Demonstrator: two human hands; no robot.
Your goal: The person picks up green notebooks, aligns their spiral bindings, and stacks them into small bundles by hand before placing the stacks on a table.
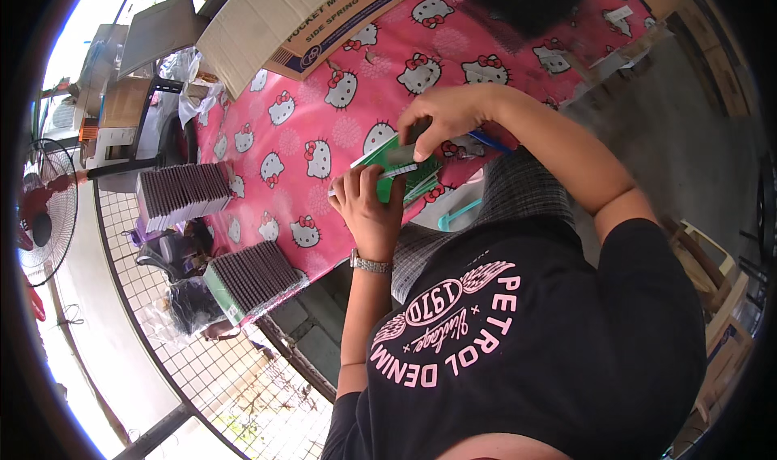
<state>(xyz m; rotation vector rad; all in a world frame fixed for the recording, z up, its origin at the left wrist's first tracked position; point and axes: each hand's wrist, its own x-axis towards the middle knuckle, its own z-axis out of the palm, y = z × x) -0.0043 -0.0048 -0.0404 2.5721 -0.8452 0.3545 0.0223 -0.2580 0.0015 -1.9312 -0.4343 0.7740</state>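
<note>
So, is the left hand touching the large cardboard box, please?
Apart: the head view plainly shows pink tablecloth between the left hand and the cardboard box.

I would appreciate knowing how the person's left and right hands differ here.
The left hand has a metal watch at its wrist; the right hand shows none. In the picture, the left hand sits lower, at the green booklet's left, while the right hand arches over its upper right. Both are gloveless.
</note>
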